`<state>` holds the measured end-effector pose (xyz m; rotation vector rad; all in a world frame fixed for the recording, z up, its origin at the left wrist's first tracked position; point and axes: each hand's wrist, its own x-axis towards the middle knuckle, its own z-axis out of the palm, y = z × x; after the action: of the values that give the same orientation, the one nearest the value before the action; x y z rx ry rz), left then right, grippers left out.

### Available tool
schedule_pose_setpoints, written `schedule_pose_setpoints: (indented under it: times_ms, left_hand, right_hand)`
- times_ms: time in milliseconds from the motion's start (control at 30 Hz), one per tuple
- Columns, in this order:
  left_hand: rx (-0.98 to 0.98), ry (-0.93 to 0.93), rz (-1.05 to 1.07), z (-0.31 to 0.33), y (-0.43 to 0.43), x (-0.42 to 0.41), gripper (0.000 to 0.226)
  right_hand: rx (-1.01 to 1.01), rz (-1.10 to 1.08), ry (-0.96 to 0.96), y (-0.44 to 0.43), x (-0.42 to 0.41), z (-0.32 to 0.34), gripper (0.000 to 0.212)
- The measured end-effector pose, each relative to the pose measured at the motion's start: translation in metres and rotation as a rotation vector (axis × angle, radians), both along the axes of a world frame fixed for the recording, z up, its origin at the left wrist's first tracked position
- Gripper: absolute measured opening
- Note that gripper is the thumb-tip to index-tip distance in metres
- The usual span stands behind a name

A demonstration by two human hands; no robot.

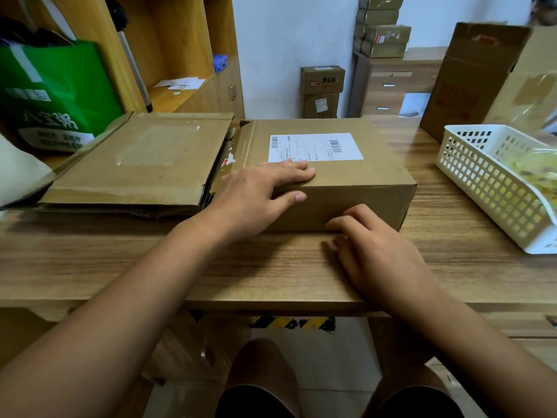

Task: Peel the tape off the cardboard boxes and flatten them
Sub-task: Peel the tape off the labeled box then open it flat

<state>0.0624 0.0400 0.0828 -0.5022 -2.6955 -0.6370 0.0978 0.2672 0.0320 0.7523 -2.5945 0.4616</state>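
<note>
Wood-grain counter fills the foreground; white wall and stacked cartons behind. Far left: green printed bag standing at the counter's back edge. Next, flattened cardboard box, lying flat, clear tape patch on top. Just beside it, centre: closed cardboard box, white shipping label on top face. Left hand lies open over the box's near-left top edge, fingers spread flat, thumb on the front face, gripping nothing. Right hand rests on the counter, curled fingertips touching the front face, holding nothing. Far right: white perforated plastic basket.
</note>
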Motion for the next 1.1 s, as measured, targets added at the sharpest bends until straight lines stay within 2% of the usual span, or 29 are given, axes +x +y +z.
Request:
schedule_pose_setpoints:
  times_ms: [100,200,300,600,1100]
  left_hand:
    - [0.0,-0.005,0.006,0.001,0.001,0.0,0.043]
    - [-0.001,-0.002,0.005,0.0,0.001,0.0,0.043]
    - [-0.007,0.0,0.002,-0.001,0.001,0.0,0.043]
    - [0.004,0.006,0.001,-0.002,0.0,-0.002,0.047]
    - [0.0,0.006,0.006,-0.002,0.001,-0.001,0.042]
  right_hand:
    - [-0.174,-0.148,-0.093,-0.008,0.001,0.005,0.018]
    - [-0.134,-0.28,-0.139,-0.019,-0.002,0.01,0.037]
    - [-0.082,-0.345,-0.158,-0.03,-0.005,0.013,0.046]
    - [-0.106,-0.375,-0.155,-0.038,-0.009,0.014,0.041]
    - [-0.223,-0.362,-0.122,-0.043,-0.006,0.01,0.026]
